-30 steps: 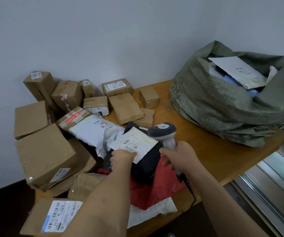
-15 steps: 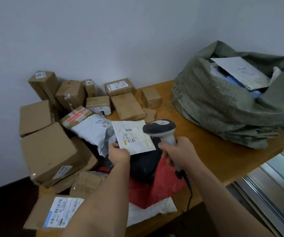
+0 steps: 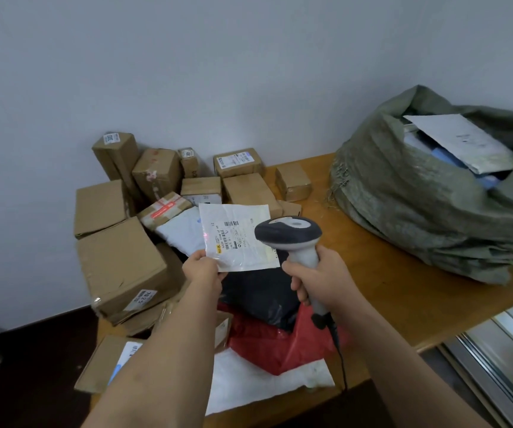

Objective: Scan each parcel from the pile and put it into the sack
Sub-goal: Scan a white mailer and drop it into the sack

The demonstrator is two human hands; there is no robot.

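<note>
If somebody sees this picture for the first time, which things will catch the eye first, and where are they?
In the middle, the left hand holds up a flat white envelope while the right hand aims a grey scanner at its label. Brown boxes are heaped on the left of the wooden table. A big green sack, already holding parcels, stands on the right.

The sack (image 3: 428,211) runs off the right edge. Print on the flat parcel (image 3: 236,236) beside the scanner (image 3: 289,233) is too small to read. The scanner's head hides that parcel's right corner. Forearms cover cartons (image 3: 104,362) below the parcel.
</note>
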